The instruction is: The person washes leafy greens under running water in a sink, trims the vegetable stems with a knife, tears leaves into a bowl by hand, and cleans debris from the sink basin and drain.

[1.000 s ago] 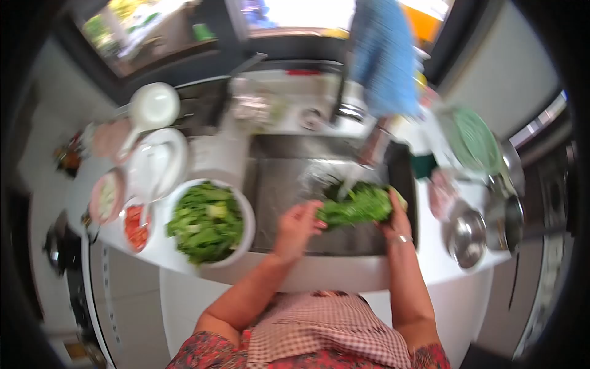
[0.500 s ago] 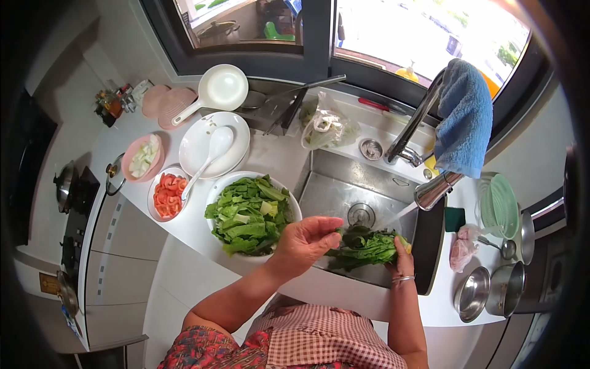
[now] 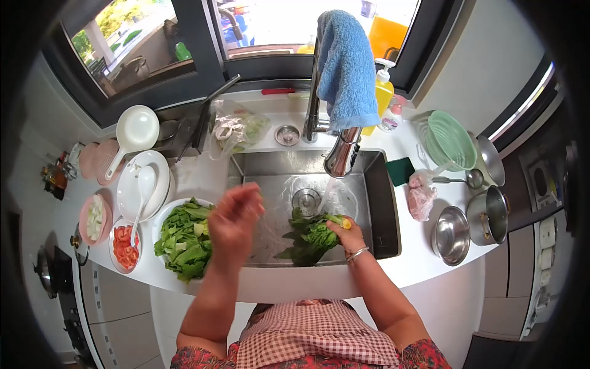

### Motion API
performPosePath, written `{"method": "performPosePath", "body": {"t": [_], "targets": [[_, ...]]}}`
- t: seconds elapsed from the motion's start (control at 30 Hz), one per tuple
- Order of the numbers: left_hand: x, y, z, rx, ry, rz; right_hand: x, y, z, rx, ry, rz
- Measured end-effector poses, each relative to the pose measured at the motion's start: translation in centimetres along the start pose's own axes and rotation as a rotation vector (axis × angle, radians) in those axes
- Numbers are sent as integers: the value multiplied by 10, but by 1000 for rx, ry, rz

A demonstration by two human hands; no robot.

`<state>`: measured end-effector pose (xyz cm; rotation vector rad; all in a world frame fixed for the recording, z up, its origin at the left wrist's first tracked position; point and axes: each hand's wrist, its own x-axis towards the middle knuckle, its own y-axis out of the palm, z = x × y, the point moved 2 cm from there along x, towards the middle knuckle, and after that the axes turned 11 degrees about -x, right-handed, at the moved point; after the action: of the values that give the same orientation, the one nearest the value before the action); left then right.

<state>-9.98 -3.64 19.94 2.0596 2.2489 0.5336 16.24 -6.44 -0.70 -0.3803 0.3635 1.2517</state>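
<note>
My right hand (image 3: 349, 235) grips a head of leafy green lettuce (image 3: 310, 240) by its pale stem end, low in the steel sink (image 3: 270, 166). The leaves hang to the left, near the drain, beside water running from the tap (image 3: 343, 157). Somewhat blurred by motion, my left hand (image 3: 233, 221) is raised over the sink's left edge with fingers loosely apart, nothing visible in it. Left of it, a white bowl (image 3: 161, 215) is heaped with cut lettuce leaves (image 3: 184, 240), partly hidden behind that hand.
Farther left stand a bowl of sliced tomatoes (image 3: 125, 246), a pink bowl (image 3: 98, 218) and stacked white plates (image 3: 140, 194) with a spoon. A blue towel (image 3: 347, 67) hangs over the tap. At right are a steel bowl (image 3: 452, 237), a pot (image 3: 488, 215) and a green basket (image 3: 448, 141).
The view has turned right, so the counter things appear farther left. My left hand has moved away from the lettuce, toward the leaf bowl; my right hand still holds the lettuce in the sink.
</note>
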Motion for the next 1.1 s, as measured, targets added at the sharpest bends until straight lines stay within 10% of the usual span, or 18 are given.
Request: {"method": "performPosePath", "body": {"t": [0.1,0.37,0.6,0.73,0.9,0.97,1.0,1.1], "targets": [[65,-14,-22,473,469,-104,4,-7,-5,27,14,-33],[212,-65,24,1281,125,94,8,-11,-6,-80,31,-68],[228,-22,22,1237,-84,368,13,-9,-14,-36,9,-16],[233,16,5,1793,55,298,8,-9,-4,-97,4,-24],[252,28,-3,1791,206,363,6,-7,0,-59,12,-17],[259,27,-1,1305,158,356,5,-7,1,-57,17,-31],[269,16,12,901,-227,317,8,-8,-3,-41,9,-32],[269,-2,33,288,-525,237,4,-7,4,-46,12,-38]]}}
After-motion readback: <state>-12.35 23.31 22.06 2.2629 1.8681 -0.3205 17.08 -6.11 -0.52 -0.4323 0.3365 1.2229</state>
